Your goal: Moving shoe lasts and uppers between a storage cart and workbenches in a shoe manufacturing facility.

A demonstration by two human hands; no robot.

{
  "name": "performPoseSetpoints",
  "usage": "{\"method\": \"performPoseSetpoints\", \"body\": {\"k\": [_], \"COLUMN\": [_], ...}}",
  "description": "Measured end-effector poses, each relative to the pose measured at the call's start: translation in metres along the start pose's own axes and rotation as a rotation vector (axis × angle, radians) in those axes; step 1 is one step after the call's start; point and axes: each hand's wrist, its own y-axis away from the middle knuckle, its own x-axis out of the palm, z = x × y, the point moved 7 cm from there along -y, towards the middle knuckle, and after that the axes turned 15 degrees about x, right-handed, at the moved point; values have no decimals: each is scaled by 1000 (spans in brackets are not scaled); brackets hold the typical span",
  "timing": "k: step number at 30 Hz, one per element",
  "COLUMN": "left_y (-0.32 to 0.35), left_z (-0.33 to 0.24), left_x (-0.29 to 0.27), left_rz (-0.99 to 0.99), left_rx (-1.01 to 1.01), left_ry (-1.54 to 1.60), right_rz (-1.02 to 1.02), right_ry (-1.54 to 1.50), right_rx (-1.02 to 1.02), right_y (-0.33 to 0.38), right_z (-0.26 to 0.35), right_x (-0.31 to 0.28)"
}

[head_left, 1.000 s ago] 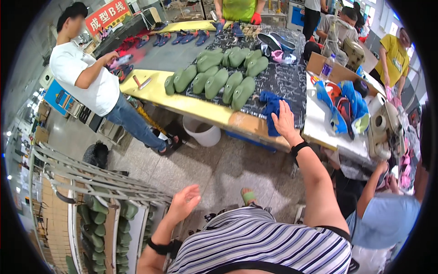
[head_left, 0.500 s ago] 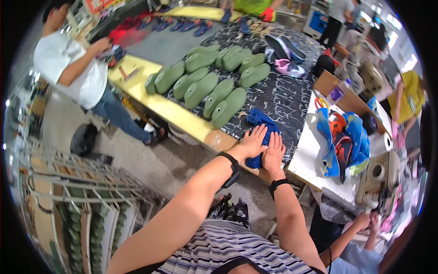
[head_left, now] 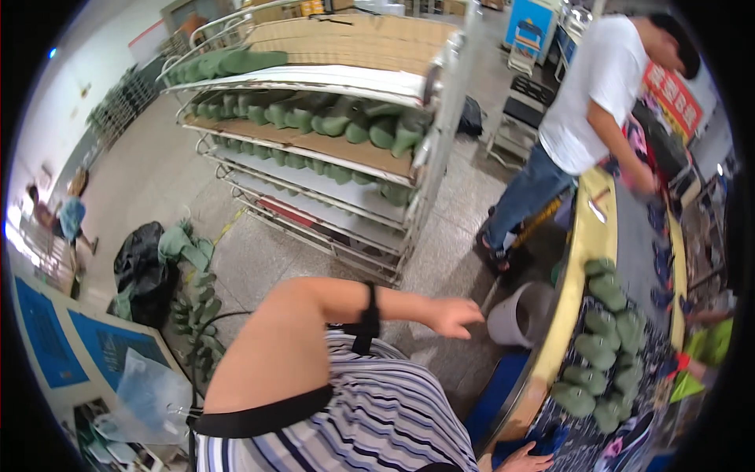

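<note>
My left hand [head_left: 454, 317] hangs in the air beside the table, short of a white bin [head_left: 521, 315]. It holds nothing; its fingers are loosely apart and slightly blurred. At the lower edge my right hand [head_left: 525, 458] lies with its fingers stretched out, against a blue cloth piece [head_left: 548, 439] on the table's near edge. Part of that hand and the cloth is cut off by the picture's edge. Several green shoe lasts [head_left: 595, 351] stand in rows on the dark patterned tabletop, just beyond the cloth.
A wheeled rack [head_left: 303, 149] with shelves of green lasts stands ahead. A person in a white shirt [head_left: 586, 94] works at the table's yellow edge [head_left: 586, 236]. On the left floor are a black bag [head_left: 144, 267] and loose lasts [head_left: 206, 315]. Another person's red glove [head_left: 681, 363] shows across the table.
My view has swung to the left, bringing the rack into sight. My left hand has come off the blue cloth and out over the floor; my right hand stays by the cloth.
</note>
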Motion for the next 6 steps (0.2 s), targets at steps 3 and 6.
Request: {"method": "performPoseSetpoints", "body": {"k": [3,6], "left_y": [141,234], "left_z": [3,-15], "left_x": [-126,-230], "left_rz": [-404,-709], "left_rx": [-335,-547], "left_ry": [-81,-102], "right_rz": [402,1000], "right_ry": [-651,-770], "right_rx": [-74,-115], "right_y": [-16,38], "right_z": [146,324], "right_x": [3,-83]}}
